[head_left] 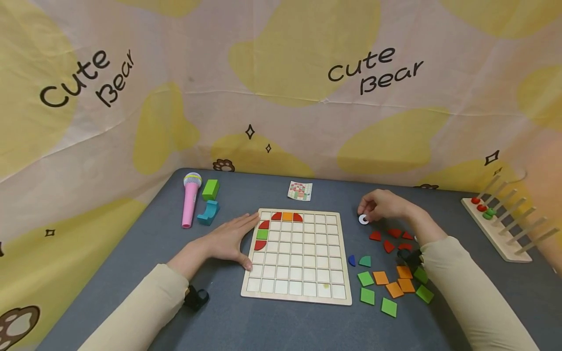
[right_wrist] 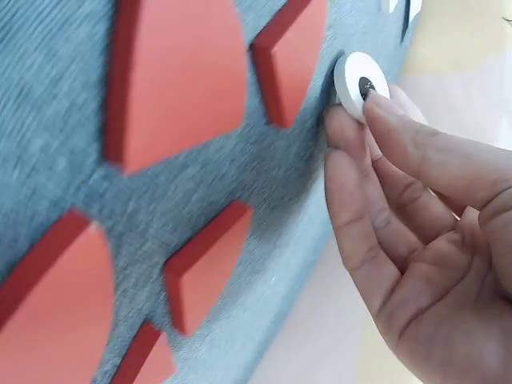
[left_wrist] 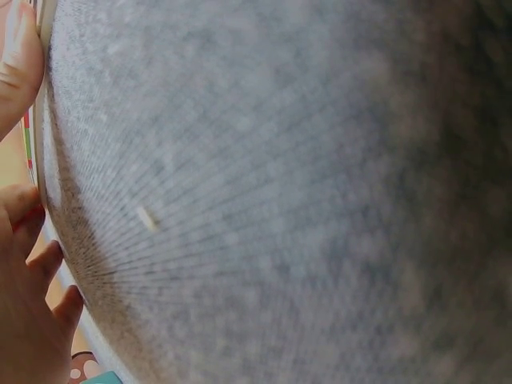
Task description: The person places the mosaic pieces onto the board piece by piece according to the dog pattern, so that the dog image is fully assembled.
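A pale cloth backdrop with yellow blotches [head_left: 268, 53] is hanging behind a dark grey table [head_left: 131, 302]. In the head view, the right hand [head_left: 385, 204] is pinching a small white disc with a dark centre [head_left: 361, 222]. Just nearer the person than this grip, loose flat red tiles with curved edges [head_left: 388, 246] are lying under the wrist; a dropped wrist could knock them about. To the grip's left, a pale wooden grid board [head_left: 296, 300] is bearing a few set red, orange and green tiles [head_left: 287, 216]. The left hand [head_left: 226, 239] is resting along its left edge, thumb spread from the fingers; a sideways push there could jolt the set tiles.

In the left wrist view, fingertips are touching the board's edge, but how hard they are pressing I cannot tell.

In the right wrist view, thumb and fingertips are holding the disc tilted; so shallow a pinch could let it slip.
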Motion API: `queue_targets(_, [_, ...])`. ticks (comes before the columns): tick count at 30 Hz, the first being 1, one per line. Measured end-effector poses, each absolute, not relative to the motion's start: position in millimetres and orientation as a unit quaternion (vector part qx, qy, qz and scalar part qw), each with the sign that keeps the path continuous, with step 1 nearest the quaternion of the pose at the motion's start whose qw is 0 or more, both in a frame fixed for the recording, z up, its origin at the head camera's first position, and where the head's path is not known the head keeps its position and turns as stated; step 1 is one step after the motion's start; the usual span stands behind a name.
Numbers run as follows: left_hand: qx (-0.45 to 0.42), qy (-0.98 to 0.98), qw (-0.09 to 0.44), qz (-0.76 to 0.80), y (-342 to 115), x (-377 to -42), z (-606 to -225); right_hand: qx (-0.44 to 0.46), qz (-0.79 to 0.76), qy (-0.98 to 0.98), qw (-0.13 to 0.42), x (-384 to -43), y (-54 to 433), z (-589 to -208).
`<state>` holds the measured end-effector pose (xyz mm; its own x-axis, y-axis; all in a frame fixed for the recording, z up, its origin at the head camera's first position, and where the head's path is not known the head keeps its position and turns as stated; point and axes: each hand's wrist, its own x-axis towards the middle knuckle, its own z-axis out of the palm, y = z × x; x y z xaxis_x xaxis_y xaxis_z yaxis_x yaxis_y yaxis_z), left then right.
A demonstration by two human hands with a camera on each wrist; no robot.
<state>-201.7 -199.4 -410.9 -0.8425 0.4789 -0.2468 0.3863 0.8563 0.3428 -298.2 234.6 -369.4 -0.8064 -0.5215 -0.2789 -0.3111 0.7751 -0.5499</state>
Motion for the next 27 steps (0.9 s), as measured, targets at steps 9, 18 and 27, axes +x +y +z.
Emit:
queue_targets(9, [0.226,0.950,0.163,0.138,-199,-201,-410,-0.281,-0.282,0.900,0.176,-295,211,-365])
queue_targets(18, [0.227,0.950,0.164,0.139,-199,-201,-410,-0.306,-0.294,0.890,0.169,-290,173,-365])
queue_targets(27, [0.234,0.949,0.159,0.139,-199,-201,-409,-0.316,-0.319,0.877,0.170,-281,126,-367])
